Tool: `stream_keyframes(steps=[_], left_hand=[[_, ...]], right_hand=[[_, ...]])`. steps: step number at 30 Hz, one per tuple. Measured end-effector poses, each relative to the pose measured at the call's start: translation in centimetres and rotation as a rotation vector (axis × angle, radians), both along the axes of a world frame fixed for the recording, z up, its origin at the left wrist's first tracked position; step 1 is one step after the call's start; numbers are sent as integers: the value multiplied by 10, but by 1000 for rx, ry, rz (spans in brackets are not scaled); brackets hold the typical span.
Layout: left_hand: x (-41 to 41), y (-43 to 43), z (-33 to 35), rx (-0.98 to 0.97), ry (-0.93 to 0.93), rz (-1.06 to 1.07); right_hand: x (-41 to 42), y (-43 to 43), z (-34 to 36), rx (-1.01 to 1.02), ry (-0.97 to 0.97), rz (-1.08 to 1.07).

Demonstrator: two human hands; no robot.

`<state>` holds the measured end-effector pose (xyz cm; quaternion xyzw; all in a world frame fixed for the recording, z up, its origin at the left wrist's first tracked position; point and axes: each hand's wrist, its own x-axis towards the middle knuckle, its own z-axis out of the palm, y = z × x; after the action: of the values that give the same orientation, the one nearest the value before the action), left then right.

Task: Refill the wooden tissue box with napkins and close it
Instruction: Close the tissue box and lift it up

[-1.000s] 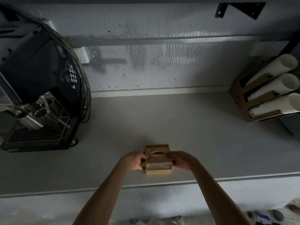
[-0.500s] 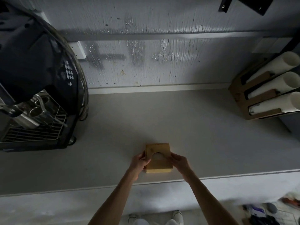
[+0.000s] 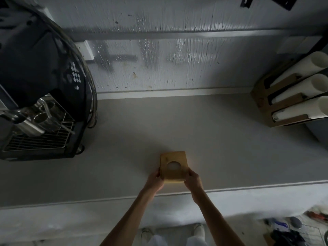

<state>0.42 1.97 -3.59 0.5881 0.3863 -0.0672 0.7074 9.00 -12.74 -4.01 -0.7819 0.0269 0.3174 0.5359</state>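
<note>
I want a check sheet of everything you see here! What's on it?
Surface: grey counter, mostly bare.
Job's things: wooden box near the front edge, lid on, white napkin showing in the round hole.
Clutter: coffee machine at left; cup rack with white cup stacks at right.
Grippers: left hand and right hand grip the box's sides.
Cables: hoses loop beside the machine.
Surroundings: scuffed white wall behind; bits on the floor at lower right, too blurred to name.
</note>
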Motion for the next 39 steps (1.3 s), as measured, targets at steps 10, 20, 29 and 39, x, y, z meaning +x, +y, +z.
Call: stream_keyframes(steps=[10, 20, 29, 39], left_hand=[[95, -100, 33, 237, -102, -156], [144, -180, -3, 190, -66, -192], [223, -172, -16, 172, -74, -3], [394, -85, -30, 199, -115, 298]], right_hand=[[84, -113, 30, 22, -189, -51], [122, -197, 13, -39, -121, -161], [194, -172, 10, 81, -120, -274], [364, -64, -2, 155, -51, -308]])
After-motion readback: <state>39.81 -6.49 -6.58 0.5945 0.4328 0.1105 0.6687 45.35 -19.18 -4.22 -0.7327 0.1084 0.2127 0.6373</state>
